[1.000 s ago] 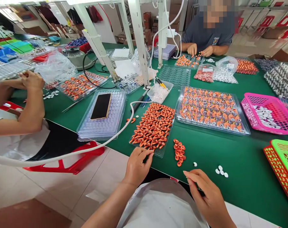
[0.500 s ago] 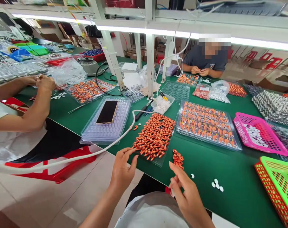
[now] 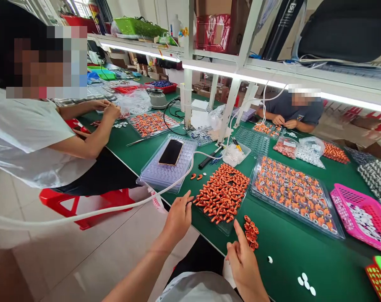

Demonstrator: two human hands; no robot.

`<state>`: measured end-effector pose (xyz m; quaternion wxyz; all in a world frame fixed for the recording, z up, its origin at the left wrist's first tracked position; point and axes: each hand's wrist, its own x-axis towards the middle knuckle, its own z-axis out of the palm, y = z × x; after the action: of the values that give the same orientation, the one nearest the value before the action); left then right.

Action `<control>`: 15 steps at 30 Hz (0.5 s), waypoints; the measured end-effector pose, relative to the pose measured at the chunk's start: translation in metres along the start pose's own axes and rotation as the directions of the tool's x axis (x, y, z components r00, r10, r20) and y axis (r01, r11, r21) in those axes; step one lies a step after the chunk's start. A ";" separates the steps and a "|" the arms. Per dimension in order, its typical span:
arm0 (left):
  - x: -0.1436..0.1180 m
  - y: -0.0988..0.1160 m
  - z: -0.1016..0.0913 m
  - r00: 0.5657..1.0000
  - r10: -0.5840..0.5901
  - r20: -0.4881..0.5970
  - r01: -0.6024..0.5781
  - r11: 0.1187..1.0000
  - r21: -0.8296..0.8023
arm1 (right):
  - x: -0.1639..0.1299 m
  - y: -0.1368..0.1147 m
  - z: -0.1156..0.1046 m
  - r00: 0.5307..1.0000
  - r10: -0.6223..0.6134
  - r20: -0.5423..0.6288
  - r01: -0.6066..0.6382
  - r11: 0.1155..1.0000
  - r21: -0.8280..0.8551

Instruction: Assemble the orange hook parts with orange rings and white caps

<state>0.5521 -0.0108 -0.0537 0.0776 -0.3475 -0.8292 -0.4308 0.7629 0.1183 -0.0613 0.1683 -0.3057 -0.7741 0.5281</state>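
Note:
A heap of small orange parts (image 3: 223,193) fills a clear tray on the green table (image 3: 281,251). My left hand (image 3: 178,216) hovers at the tray's near left corner, fingertips just short of the parts, nothing visible in it. A small pile of orange rings (image 3: 251,232) lies right of the tray. My right hand (image 3: 242,262) is at the table's near edge, back toward me, index finger stretched up toward the rings and the other fingers curled; its palm is hidden. A few white discs (image 3: 305,284) lie to the right.
A phone (image 3: 170,152) rests on stacked clear trays. A filled tray (image 3: 293,195), a pink basket (image 3: 360,218) and a red-green basket (image 3: 379,274) sit right. A white hose (image 3: 83,214) crosses left. One co-worker (image 3: 36,138) sits left on a red stool, another person (image 3: 297,115) opposite.
The view has lifted and swung left, bringing the left co-worker into sight. My right hand rose from the table edge toward the ring pile. My left hand stays by the tray corner.

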 end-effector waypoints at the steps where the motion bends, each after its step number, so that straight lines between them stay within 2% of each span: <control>1: 0.000 0.001 0.000 1.000 -0.003 0.003 0.003 1.000 -0.003 | 0.000 -0.002 0.001 1.000 -0.004 0.000 0.004 1.000 -0.017; 6: -0.001 -0.002 -0.003 0.999 -0.024 0.035 0.024 0.999 -0.024 | -0.002 -0.021 0.003 0.999 -0.019 -0.040 0.014 0.994 -0.112; 11: -0.001 -0.009 -0.006 0.995 -0.073 0.070 0.076 0.996 -0.038 | -0.001 -0.035 0.001 0.999 0.018 0.028 -0.013 0.989 -0.145; 15: -0.004 -0.015 -0.008 0.989 -0.108 0.099 0.111 0.994 -0.020 | -0.002 -0.035 0.000 0.998 0.010 0.055 -0.001 0.988 -0.156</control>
<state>0.5440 -0.0247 -0.0599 0.0086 -0.3231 -0.8443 -0.4274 0.7537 0.1084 -0.0286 0.1210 -0.3054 -0.8165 0.4748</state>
